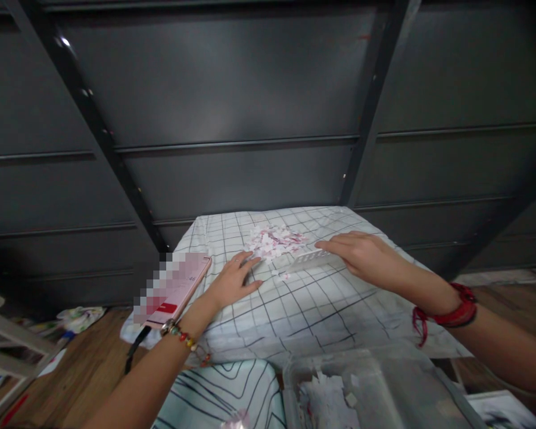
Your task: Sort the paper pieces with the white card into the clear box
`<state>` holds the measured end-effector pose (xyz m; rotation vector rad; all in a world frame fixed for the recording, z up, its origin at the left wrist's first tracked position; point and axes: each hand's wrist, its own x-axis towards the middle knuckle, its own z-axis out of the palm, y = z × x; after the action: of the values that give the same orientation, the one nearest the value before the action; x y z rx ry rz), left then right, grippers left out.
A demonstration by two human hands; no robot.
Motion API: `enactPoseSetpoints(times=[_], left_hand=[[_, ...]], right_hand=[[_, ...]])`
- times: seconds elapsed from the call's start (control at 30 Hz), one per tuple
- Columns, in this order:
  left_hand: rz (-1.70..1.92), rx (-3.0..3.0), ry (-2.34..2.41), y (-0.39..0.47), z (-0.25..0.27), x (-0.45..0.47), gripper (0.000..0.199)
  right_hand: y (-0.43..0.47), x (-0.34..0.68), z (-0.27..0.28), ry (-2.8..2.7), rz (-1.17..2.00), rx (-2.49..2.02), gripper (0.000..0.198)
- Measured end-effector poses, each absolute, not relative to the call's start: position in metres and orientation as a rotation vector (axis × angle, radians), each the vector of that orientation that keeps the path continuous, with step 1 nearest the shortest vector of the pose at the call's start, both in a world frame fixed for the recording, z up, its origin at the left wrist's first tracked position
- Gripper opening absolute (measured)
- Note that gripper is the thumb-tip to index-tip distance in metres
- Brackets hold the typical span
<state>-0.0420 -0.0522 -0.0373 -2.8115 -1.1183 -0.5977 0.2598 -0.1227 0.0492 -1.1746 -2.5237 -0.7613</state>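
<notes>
My right hand (361, 253) grips a small white plastic piece with a row of holes (310, 258), tilted low over the checked cloth (304, 310). Just beyond it lies a loose heap of small white and pink paper pieces (277, 239). My left hand (236, 279) rests at the near left side of the heap, fingers spread and holding nothing. A few stray scraps (283, 276) lie between the two hands.
A phone (178, 292) with a lit pink screen lies on the table's left edge. Near me stands a translucent plastic bin (384, 381) holding white paper pieces, beside a striped cushion (223, 387). A dark panelled wall (241, 173) rises behind the table.
</notes>
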Motion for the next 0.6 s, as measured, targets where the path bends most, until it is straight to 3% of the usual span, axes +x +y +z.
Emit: enactPoseSetpoints(times=[0.6], left_hand=[[-0.634, -2.867, -1.035, -0.053, -0.038, -0.042, 0.052]], right_hand=[[-0.122, 0.24, 0.05, -2.557, -0.744, -1.145, 0.052]])
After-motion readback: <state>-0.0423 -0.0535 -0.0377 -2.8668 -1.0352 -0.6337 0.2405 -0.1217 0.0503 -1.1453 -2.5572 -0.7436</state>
